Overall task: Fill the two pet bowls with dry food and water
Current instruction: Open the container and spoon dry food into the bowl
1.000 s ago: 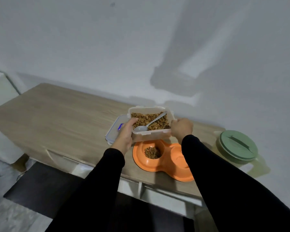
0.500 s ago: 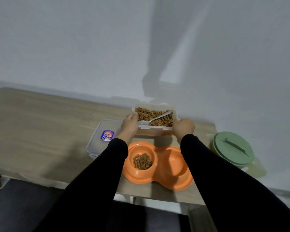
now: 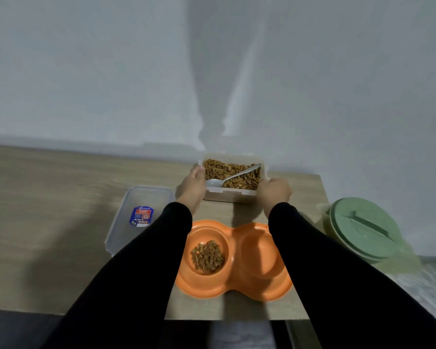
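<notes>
Pet bowls (image 3: 233, 258), one orange moulded double dish, sit at the near edge of the wooden table (image 3: 48, 197); its left well holds a small heap of dry food (image 3: 207, 255), its right well looks bare, though an arm covers part of it. Just beyond the dish is the clear food container (image 3: 233, 178), full of kibble, with a metal spoon (image 3: 230, 178) lying in it. The left hand (image 3: 193, 188) presses flat against the container's left end, fingers fairly straight; the right hand (image 3: 275, 192) is curled round its right end, gripping it. Left of the dish lies the container's lid (image 3: 139, 217), label up, and to the right of the dish stands a green-lidded jug (image 3: 363, 230).

By my judgement the container is rigid and light, with smooth, slightly slippery walls, so holding both short ends is sound; tipped, the loose kibble and spoon would slide. The jug will be heavier if full, and is probably best taken by its handle, which I cannot see clearly.

Compared with half a second ago, the container has been pushed farther from the dish, towards the wall, with both hands on the same ends.
</notes>
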Demonstrator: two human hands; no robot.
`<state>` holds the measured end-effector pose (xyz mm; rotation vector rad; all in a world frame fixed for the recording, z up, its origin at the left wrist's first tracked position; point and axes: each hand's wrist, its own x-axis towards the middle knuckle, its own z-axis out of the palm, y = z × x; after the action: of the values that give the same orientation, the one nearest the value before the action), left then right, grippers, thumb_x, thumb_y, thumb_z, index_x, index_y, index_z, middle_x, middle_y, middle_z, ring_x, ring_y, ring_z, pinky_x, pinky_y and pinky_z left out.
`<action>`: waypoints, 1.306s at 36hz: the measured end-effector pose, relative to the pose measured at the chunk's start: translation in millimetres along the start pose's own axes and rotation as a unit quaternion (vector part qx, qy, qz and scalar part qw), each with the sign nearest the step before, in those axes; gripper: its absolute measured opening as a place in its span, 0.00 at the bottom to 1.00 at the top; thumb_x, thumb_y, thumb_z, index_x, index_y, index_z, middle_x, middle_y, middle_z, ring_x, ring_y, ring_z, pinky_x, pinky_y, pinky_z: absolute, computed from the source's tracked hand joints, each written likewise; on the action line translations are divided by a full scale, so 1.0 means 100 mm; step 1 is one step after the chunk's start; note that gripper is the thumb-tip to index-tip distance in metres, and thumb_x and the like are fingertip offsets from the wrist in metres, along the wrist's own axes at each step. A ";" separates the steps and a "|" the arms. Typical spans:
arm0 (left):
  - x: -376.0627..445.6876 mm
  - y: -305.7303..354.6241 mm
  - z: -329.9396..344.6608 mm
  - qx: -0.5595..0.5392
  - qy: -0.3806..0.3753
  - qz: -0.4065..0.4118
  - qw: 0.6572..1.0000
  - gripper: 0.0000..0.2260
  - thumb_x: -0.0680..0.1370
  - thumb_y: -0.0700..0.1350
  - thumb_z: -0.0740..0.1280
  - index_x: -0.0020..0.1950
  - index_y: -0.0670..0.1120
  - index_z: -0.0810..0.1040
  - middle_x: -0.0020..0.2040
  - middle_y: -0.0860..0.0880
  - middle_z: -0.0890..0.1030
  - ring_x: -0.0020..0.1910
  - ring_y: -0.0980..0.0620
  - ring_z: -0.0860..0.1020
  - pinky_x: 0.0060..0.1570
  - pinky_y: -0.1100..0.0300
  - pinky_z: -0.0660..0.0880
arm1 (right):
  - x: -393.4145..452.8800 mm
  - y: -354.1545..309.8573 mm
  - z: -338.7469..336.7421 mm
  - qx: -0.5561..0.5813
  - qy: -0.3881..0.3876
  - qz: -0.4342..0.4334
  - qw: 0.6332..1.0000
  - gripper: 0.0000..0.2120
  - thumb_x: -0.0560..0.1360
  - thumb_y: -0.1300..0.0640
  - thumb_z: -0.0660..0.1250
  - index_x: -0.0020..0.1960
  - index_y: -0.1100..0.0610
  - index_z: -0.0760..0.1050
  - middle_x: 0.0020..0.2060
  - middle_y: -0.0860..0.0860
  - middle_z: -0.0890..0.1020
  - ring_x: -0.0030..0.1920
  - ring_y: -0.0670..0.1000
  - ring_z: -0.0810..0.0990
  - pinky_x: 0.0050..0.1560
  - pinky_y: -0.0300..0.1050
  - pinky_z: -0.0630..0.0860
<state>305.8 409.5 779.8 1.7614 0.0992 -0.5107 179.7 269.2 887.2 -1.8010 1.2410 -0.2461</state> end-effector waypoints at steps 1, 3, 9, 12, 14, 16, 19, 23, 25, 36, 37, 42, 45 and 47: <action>-0.02 0.04 0.01 0.002 -0.004 -0.004 1.000 0.35 0.64 0.74 0.53 0.68 0.62 0.70 0.69 0.51 0.74 0.66 0.46 0.73 0.66 0.44 0.71 | 0.02 0.00 0.00 -0.001 0.000 0.002 1.000 0.14 0.79 0.60 0.59 0.56 0.68 0.78 0.54 0.63 0.81 0.56 0.60 0.79 0.46 0.38 0.67; -0.08 0.11 0.03 0.002 -0.007 -0.008 1.000 0.33 0.68 0.71 0.54 0.70 0.60 0.70 0.69 0.51 0.74 0.66 0.47 0.73 0.67 0.45 0.70 | 0.03 0.00 -0.01 -0.002 0.001 0.007 1.000 0.14 0.79 0.60 0.60 0.57 0.68 0.78 0.55 0.62 0.81 0.57 0.59 0.79 0.45 0.38 0.66; -0.11 0.19 0.06 0.003 -0.002 -0.001 1.000 0.29 0.74 0.65 0.54 0.73 0.55 0.67 0.72 0.50 0.71 0.70 0.48 0.70 0.71 0.49 0.66 | 0.07 0.00 0.02 -0.001 -0.004 0.019 1.000 0.14 0.79 0.60 0.59 0.60 0.66 0.77 0.57 0.61 0.80 0.59 0.58 0.78 0.44 0.35 0.64; -0.12 0.22 0.06 0.004 0.002 -0.002 1.000 0.27 0.76 0.64 0.54 0.73 0.56 0.68 0.71 0.50 0.72 0.70 0.47 0.70 0.71 0.49 0.66 | 0.06 0.01 0.04 0.018 0.000 0.017 1.000 0.14 0.78 0.62 0.59 0.59 0.65 0.78 0.56 0.62 0.81 0.56 0.59 0.79 0.45 0.38 0.69; -0.12 0.22 0.06 0.005 0.002 -0.002 1.000 0.27 0.76 0.64 0.54 0.73 0.56 0.67 0.71 0.50 0.72 0.70 0.47 0.70 0.71 0.49 0.66 | 0.07 0.01 0.05 0.021 0.001 0.015 1.000 0.15 0.78 0.62 0.59 0.61 0.65 0.78 0.57 0.62 0.80 0.56 0.59 0.79 0.48 0.40 0.73; -0.12 0.23 0.06 0.008 0.001 -0.003 1.000 0.29 0.73 0.66 0.53 0.73 0.57 0.67 0.71 0.51 0.72 0.70 0.47 0.70 0.71 0.49 0.67 | 0.07 0.01 0.06 0.026 0.002 0.016 1.000 0.16 0.78 0.61 0.59 0.63 0.64 0.76 0.58 0.62 0.80 0.58 0.59 0.79 0.55 0.43 0.75; -0.10 0.23 0.06 0.015 -0.005 0.001 1.000 0.28 0.74 0.65 0.53 0.73 0.58 0.67 0.71 0.51 0.72 0.70 0.47 0.70 0.70 0.48 0.67 | 0.08 0.01 0.07 0.017 0.005 0.005 1.000 0.16 0.79 0.60 0.58 0.63 0.63 0.77 0.58 0.61 0.80 0.58 0.59 0.79 0.54 0.43 0.75; -0.11 0.24 0.05 0.014 -0.008 -0.002 1.000 0.30 0.73 0.67 0.52 0.73 0.59 0.66 0.72 0.51 0.71 0.71 0.45 0.68 0.70 0.46 0.66 | 0.08 0.03 0.09 0.012 0.004 -0.002 1.000 0.15 0.80 0.59 0.57 0.61 0.63 0.78 0.56 0.61 0.80 0.57 0.58 0.79 0.47 0.38 0.69; -0.11 0.24 0.05 0.012 -0.012 -0.006 1.000 0.30 0.73 0.67 0.52 0.73 0.60 0.65 0.73 0.51 0.70 0.71 0.45 0.68 0.70 0.45 0.66 | 0.08 0.04 0.08 0.011 0.004 -0.003 1.000 0.16 0.81 0.59 0.57 0.62 0.63 0.77 0.57 0.61 0.80 0.58 0.59 0.79 0.49 0.39 0.70; -0.43 0.36 -0.04 0.044 0.048 0.008 0.998 0.29 0.80 0.63 0.46 0.71 0.49 0.70 0.69 0.45 0.74 0.68 0.42 0.71 0.69 0.45 0.67 | -0.10 -0.03 -0.07 -0.041 -0.005 -0.015 0.999 0.18 0.81 0.55 0.54 0.63 0.65 0.73 0.60 0.60 0.77 0.62 0.60 0.75 0.59 0.46 0.71; -0.48 0.38 -0.06 0.049 0.054 0.005 0.997 0.28 0.81 0.61 0.46 0.72 0.48 0.70 0.70 0.44 0.73 0.69 0.41 0.70 0.70 0.46 0.66 | -0.14 -0.05 -0.10 -0.047 -0.002 -0.022 0.999 0.18 0.81 0.56 0.54 0.63 0.65 0.73 0.60 0.61 0.77 0.61 0.60 0.75 0.58 0.47 0.71; -0.76 0.48 -0.13 0.069 0.049 0.016 0.996 0.27 0.83 0.59 0.46 0.72 0.46 0.69 0.71 0.43 0.72 0.71 0.42 0.68 0.71 0.47 0.64 | -0.36 -0.13 -0.26 -0.039 0.011 -0.059 0.997 0.16 0.81 0.59 0.54 0.61 0.68 0.73 0.59 0.63 0.77 0.61 0.62 0.75 0.60 0.50 0.72; -0.94 0.52 -0.15 0.084 0.044 0.023 0.995 0.27 0.83 0.59 0.45 0.72 0.47 0.69 0.71 0.43 0.72 0.70 0.42 0.69 0.71 0.47 0.64 | -0.49 -0.18 -0.34 -0.028 0.028 -0.072 0.997 0.18 0.81 0.57 0.53 0.63 0.67 0.72 0.60 0.63 0.76 0.61 0.61 0.74 0.59 0.48 0.71; -1.08 0.53 -0.16 0.098 0.041 0.031 0.994 0.27 0.82 0.59 0.44 0.72 0.47 0.69 0.70 0.43 0.72 0.70 0.42 0.69 0.70 0.47 0.65 | -0.61 -0.19 -0.40 -0.007 0.029 -0.071 0.997 0.19 0.82 0.56 0.53 0.66 0.66 0.70 0.63 0.62 0.75 0.64 0.60 0.73 0.60 0.45 0.69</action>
<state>230.6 432.5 872.6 1.9723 0.0533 -0.4140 139.4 298.6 943.3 -1.9090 1.1587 -0.3726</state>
